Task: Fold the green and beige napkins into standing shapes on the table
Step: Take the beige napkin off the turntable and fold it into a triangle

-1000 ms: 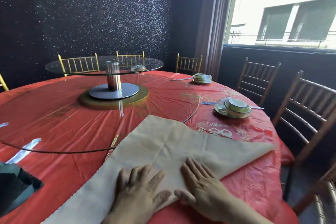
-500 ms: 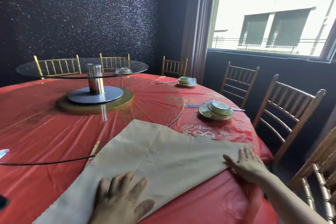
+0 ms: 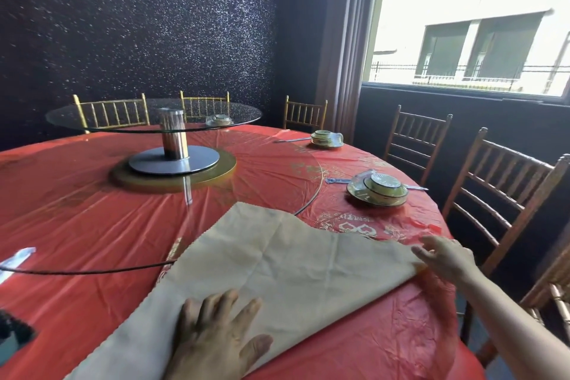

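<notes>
The left hand (image 3: 216, 336) lies flat, fingers spread, pressing the near edge of the matte, creased, triangular beige cloth napkin (image 3: 293, 259) at the frame's lower centre. The right hand (image 3: 447, 257) touches its right corner; whether it pinches is unclear. Underneath is the round worktop with its glossy, wrinkled red cover (image 3: 92, 225).

Red-clothed table (image 3: 385, 336) under beige napkin (image 3: 293, 262)

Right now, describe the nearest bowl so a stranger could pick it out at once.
Start at the round red table and go to its right side, by the window. Just past the beige napkin and outside the glass turntable rim, the bowl sits on a plate. Two other bowls lie farther off: one at the far edge, one on the raised glass tier.
</notes>
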A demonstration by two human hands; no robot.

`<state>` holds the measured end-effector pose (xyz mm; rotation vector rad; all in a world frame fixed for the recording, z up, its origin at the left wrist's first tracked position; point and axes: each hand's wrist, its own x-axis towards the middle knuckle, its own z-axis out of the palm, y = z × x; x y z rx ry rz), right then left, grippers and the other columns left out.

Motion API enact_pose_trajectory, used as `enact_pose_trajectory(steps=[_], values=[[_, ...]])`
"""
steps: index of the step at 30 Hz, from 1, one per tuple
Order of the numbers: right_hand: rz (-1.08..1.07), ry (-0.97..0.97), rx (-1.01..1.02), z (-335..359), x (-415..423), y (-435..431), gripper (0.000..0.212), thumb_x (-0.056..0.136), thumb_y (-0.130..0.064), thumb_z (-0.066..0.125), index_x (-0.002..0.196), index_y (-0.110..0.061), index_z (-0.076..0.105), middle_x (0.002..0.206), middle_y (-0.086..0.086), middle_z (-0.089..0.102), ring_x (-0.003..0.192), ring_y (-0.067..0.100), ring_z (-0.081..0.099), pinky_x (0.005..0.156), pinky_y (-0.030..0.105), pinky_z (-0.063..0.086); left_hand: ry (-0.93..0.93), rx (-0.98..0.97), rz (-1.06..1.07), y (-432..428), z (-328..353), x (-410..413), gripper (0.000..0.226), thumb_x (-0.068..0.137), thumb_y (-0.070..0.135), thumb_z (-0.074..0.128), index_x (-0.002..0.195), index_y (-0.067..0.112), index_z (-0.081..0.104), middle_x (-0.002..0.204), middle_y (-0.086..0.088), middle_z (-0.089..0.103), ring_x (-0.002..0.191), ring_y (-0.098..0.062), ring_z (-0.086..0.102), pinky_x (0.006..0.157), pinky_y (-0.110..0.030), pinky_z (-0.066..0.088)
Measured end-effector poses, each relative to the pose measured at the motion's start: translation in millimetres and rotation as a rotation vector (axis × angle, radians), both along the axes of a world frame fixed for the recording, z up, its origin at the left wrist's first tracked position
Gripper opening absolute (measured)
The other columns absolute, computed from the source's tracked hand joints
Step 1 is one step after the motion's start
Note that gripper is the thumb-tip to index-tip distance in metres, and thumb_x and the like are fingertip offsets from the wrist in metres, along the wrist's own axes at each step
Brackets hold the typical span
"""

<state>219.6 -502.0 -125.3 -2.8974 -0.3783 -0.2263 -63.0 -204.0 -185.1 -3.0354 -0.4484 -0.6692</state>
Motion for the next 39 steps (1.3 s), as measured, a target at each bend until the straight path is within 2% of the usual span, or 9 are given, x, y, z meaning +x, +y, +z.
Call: enact_pose_trajectory(steps=[6, 10, 12, 15, 20, 26, 32, 36, 39], values=[[0.421, -0.069, 0.123, 3.0, -57.0, 89.3, 0.042, 0.089, -0.031, 0.052, 0.125, -0.010, 0.055, 0.134, 0.009, 0.053, 0.123, 0.024, 0.049, 0.103, 0.031, 0.036, 0.026, -0.015, 0.020, -2.1, 0.4, -1.2, 0.058, 0.086, 0.069, 0.005, 0.107, 0.039, 0.050, 0.096, 0.003, 0.068, 0.095, -0.016, 0.044, 0.082, -0.042, 0.031], [0.852, -0.031, 0.009, -26.9, -171.9, 157.9, 0.049, 0.077, -0.040, 0.033, 0.104, -0.023, 0.070, 0.111, -0.008, 0.069, 0.099, 0.004, 0.066, 0.080, 0.015, 0.051, -0.075, 0.036, -0.042, -3.0, 1.9, -5.4, 0.040, 0.084, 0.059, 0.031, 0.104, 0.037, 0.057, 0.107, 0.004, 0.052, 0.096, -0.016, 0.045, 0.075, -0.051, 0.051], [0.838, 0.045, -0.028, -26.0, -184.2, 157.6, 0.065, 0.094, -0.052, 0.009, 0.128, -0.020, 0.054, 0.140, -0.005, 0.045, 0.128, 0.002, 0.042, 0.105, 0.019, 0.033, -0.086, 0.047, -0.053, -2.6, 0.3, -4.7, 0.040, 0.075, 0.055, 0.038, 0.104, 0.037, 0.060, 0.107, 0.004, 0.051, 0.096, -0.016, 0.045, 0.072, -0.054, 0.051], [0.818, 0.002, -0.090, -33.7, -148.2, 140.4, 0.113, 0.055, -0.079, -0.020, 0.149, -0.022, 0.008, 0.155, -0.006, -0.004, 0.143, 0.007, -0.007, 0.112, 0.022, -0.011, -0.095, 0.056, -0.047, -1.4, -2.9, -1.6, 0.043, 0.070, 0.054, 0.040, 0.107, 0.038, 0.054, 0.107, 0.003, 0.051, 0.096, -0.017, 0.045, 0.076, -0.055, 0.049], [0.623, 0.132, -0.235, -26.0, -79.2, 103.5, 0.142, 0.028, -0.090, -0.030, 0.148, -0.023, 0.004, 0.157, -0.003, -0.005, 0.144, 0.010, -0.007, 0.113, 0.025, -0.007, -0.123, 0.084, -0.059, 2.0, -10.7, 1.6, 0.046, 0.069, 0.059, 0.038, 0.109, 0.038, 0.050, 0.106, 0.001, 0.057, 0.096, -0.019, 0.045, 0.077, -0.056, 0.048], [0.329, 0.200, -0.249, -19.0, -16.5, 61.7, 0.076, 0.090, -0.063, 0.019, 0.149, -0.017, 0.002, 0.157, 0.000, -0.007, 0.144, 0.011, -0.005, 0.116, 0.028, -0.002, -0.197, 0.105, -0.093, 1.4, -11.4, 3.6, 0.048, 0.066, 0.058, 0.042, 0.108, 0.037, 0.050, 0.107, 0.000, 0.047, 0.095, -0.021, 0.045, 0.072, -0.060, 0.049], [0.370, 0.128, -0.141, -11.2, -42.6, 88.5, 0.092, 0.081, -0.076, 0.003, 0.148, -0.014, 0.005, 0.156, 0.003, -0.006, 0.144, 0.014, -0.003, 0.115, 0.026, -0.001, -0.118, 0.086, -0.065, 0.0, -7.5, 3.3, 0.048, 0.066, 0.057, 0.040, 0.108, 0.037, 0.051, 0.097, -0.003, 0.065, 0.093, -0.021, 0.044, 0.067, -0.060, 0.051], [0.671, -0.161, -0.092, -22.6, -123.3, 152.9, 0.086, 0.091, -0.057, -0.008, 0.117, -0.018, 0.065, 0.126, -0.001, 0.060, 0.113, 0.010, 0.059, 0.090, 0.022, 0.047, -0.123, 0.044, -0.086, -2.8, -0.5, -0.8, 0.041, 0.068, 0.047, 0.044, 0.100, 0.036, 0.067, 0.097, -0.002, 0.067, 0.093, -0.020, 0.046, 0.069, -0.058, 0.051], [0.824, -0.142, -0.123, -34.0, -161.1, 181.3, 0.076, 0.096, -0.041, -0.004, 0.106, -0.028, 0.070, 0.114, -0.011, 0.067, 0.105, 0.000, 0.062, 0.087, 0.015, 0.046, -0.104, 0.023, -0.042, -5.3, 2.9, -3.2, 0.043, 0.069, 0.041, 0.044, 0.096, 0.024, 0.072, 0.102, 0.002, 0.060, 0.092, -0.018, 0.046, 0.072, -0.057, 0.052]])
